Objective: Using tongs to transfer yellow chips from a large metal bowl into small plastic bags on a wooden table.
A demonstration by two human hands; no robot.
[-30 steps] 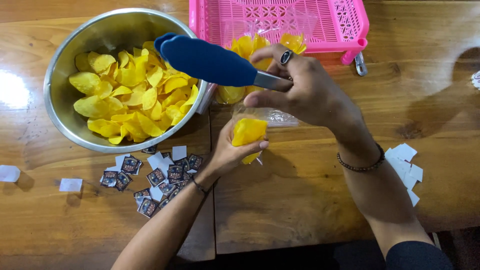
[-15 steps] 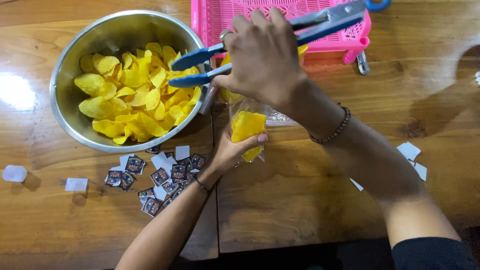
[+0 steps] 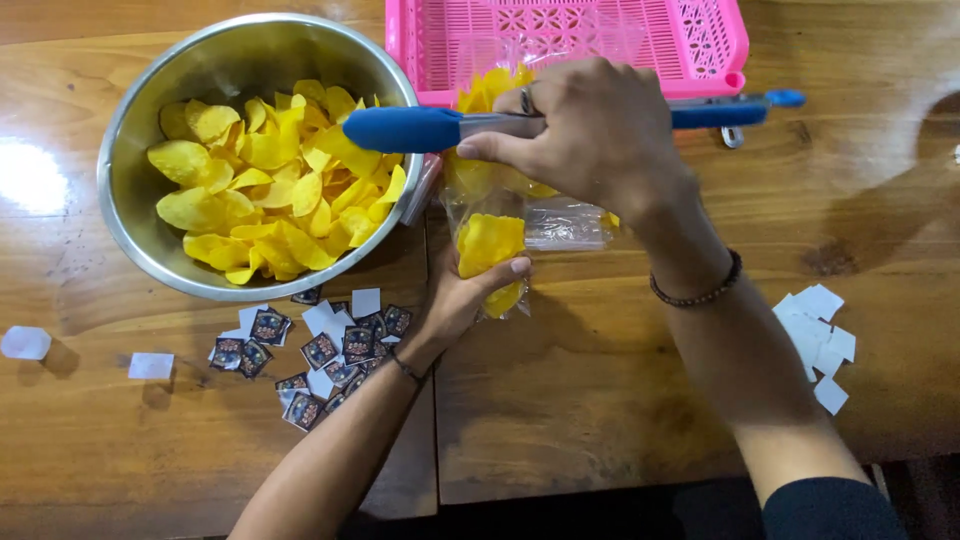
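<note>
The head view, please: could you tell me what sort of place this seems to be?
Probably a small home or workshop snack-packing spot: a steel bowl of yellow chips sits on a wooden table, with a scatter of small labels and a pink basket.

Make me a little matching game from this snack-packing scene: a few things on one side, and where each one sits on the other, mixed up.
Things:
1. yellow chips
2. blue-tipped tongs
3. small clear bag
4. pink basket

Places:
A. at the table's far edge
B. in the left hand
C. in the steel bowl
D. in the right hand

Pairs: 1-C, 2-D, 3-B, 4-A
</note>
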